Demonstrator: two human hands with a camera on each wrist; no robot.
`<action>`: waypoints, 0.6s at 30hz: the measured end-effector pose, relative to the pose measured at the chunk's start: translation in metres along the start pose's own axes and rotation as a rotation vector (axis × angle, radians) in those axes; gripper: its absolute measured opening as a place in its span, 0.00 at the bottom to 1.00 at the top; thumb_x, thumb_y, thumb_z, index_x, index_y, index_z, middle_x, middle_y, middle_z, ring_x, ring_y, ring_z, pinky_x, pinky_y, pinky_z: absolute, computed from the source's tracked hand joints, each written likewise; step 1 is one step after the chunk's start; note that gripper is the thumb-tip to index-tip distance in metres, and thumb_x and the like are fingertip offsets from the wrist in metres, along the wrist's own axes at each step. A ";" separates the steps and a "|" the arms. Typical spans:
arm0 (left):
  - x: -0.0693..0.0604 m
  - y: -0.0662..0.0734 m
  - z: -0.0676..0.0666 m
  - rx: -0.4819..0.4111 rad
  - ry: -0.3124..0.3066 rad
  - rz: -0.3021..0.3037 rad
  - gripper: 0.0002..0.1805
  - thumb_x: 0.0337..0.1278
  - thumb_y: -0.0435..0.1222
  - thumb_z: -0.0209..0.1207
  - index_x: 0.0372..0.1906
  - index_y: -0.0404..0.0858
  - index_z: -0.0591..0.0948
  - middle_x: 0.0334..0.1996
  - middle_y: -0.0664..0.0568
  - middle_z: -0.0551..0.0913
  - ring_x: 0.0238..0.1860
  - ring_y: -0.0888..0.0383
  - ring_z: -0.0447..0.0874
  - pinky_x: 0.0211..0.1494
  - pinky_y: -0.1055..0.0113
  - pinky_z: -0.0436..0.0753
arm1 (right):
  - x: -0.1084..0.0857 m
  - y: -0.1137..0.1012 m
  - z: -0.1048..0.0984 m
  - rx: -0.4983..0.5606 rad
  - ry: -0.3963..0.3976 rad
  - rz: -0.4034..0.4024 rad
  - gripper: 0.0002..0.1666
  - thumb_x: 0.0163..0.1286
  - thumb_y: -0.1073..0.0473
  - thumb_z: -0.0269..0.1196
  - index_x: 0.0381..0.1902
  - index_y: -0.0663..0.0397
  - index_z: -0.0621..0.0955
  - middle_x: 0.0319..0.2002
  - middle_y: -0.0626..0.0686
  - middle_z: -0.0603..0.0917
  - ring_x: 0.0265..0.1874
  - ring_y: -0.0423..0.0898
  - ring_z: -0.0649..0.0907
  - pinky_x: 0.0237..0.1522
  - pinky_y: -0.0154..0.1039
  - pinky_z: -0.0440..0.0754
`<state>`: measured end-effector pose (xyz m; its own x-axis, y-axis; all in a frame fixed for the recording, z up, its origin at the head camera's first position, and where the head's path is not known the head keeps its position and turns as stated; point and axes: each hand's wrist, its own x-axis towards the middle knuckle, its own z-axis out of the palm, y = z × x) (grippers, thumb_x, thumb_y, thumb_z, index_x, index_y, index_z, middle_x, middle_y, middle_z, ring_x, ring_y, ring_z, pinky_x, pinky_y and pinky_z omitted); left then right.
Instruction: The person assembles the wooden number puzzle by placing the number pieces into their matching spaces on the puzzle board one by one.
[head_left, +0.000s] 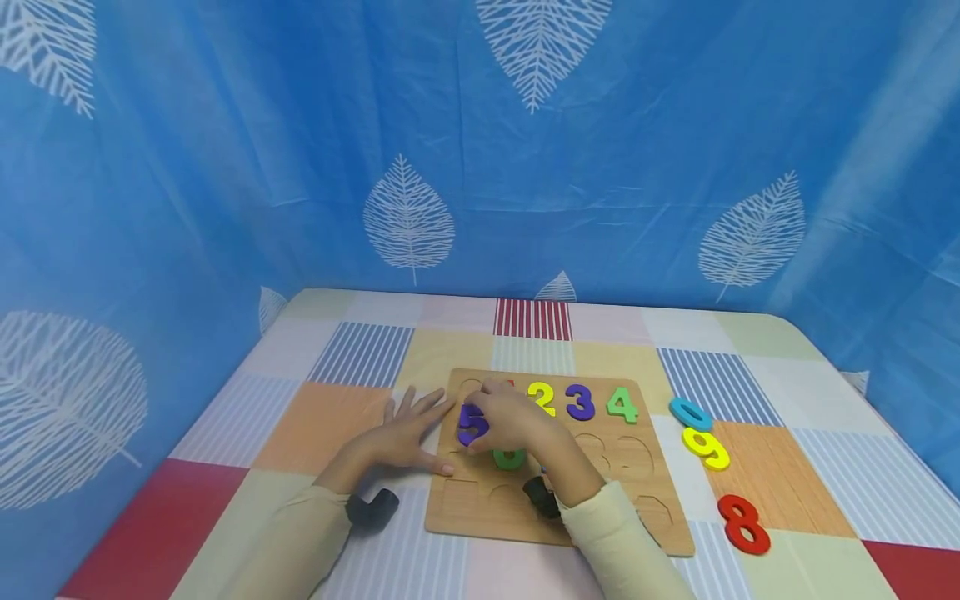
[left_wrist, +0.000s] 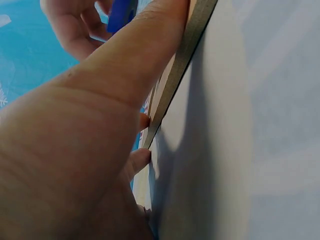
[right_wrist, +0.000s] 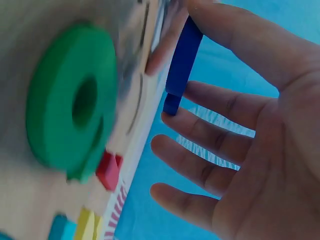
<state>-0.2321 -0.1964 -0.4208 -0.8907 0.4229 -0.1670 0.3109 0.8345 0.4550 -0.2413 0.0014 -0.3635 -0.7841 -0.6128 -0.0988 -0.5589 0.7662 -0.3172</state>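
Note:
The right hand [head_left: 512, 417] pinches the purple number 5 [head_left: 472, 425] by its edges, over the left part of the wooden number board [head_left: 465, 521]. In the right wrist view the 5 [right_wrist: 183, 60] stands on edge between thumb and fingers, clear of the board. The left hand [head_left: 401, 437] lies at the board's left edge with fingers spread, its thumb on the wood; the left wrist view shows that thumb [left_wrist: 145, 45] on the board's rim. A green piece [head_left: 509, 459], its shape partly covered by the right hand, sits below the 5. Yellow 2 [head_left: 542, 397], purple 3 [head_left: 580, 402] and green 4 [head_left: 622, 405] line the top row.
Right of the board lie a blue 0 [head_left: 691, 414], a yellow 9 [head_left: 706, 449] and a red 8 [head_left: 744, 524] on the patchwork cloth [head_left: 795, 483]. A red piece [right_wrist: 108, 171] shows behind the green one. A blue curtain [head_left: 600, 208] hangs behind the table.

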 end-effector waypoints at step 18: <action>0.001 0.002 0.000 -0.003 -0.001 -0.018 0.56 0.33 0.62 0.65 0.71 0.48 0.54 0.73 0.47 0.44 0.69 0.34 0.24 0.63 0.32 0.28 | 0.007 -0.015 0.017 -0.130 -0.062 0.043 0.37 0.45 0.44 0.72 0.53 0.50 0.76 0.45 0.50 0.75 0.44 0.45 0.74 0.46 0.42 0.79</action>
<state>-0.2325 -0.1942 -0.4197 -0.8958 0.4084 -0.1755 0.2942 0.8406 0.4548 -0.2343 -0.0175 -0.3759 -0.7923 -0.5863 -0.1691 -0.5582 0.8083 -0.1870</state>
